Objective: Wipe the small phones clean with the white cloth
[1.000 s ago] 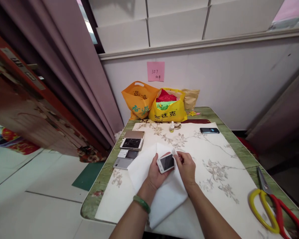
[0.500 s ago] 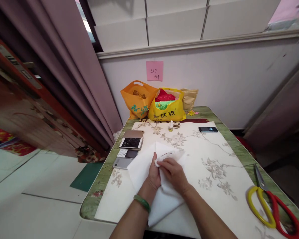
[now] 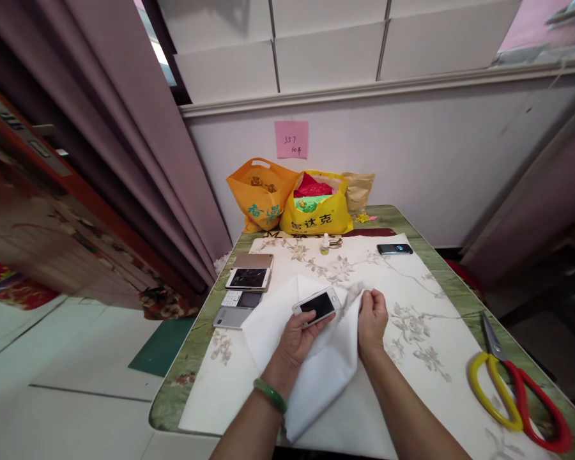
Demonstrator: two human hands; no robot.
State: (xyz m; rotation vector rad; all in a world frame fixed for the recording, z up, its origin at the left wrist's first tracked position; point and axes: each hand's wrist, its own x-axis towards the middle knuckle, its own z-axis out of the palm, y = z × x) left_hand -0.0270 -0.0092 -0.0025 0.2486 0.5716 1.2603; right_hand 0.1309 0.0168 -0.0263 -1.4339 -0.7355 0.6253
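Note:
My left hand point(image 3: 301, 337), with a green bangle point(image 3: 269, 395) on its wrist, is closed around a white smartphone point(image 3: 320, 305). The phone's dark screen faces up and my thumb lies on its left end. Pinched in my right hand point(image 3: 372, 317) is the edge of a white cloth point(image 3: 328, 377), lifted to the right of the phone. A greyish patch shows on the cloth near those fingertips. The rest of the cloth spreads beneath my left hand and hangs down toward the table's near edge.
Several phones point(image 3: 248, 278) lie in a column at the left, and another phone point(image 3: 395, 249) at the far right. A small bottle point(image 3: 324, 244) stands farther back. Large scissors point(image 3: 510, 383) rest at the right edge. Orange point(image 3: 263, 195) and yellow bags point(image 3: 319, 211) stand at the back.
My right hand has moved right, drawing the cloth edge off the phone. The phone, covered by cloth before, now shows its screen in my left hand.

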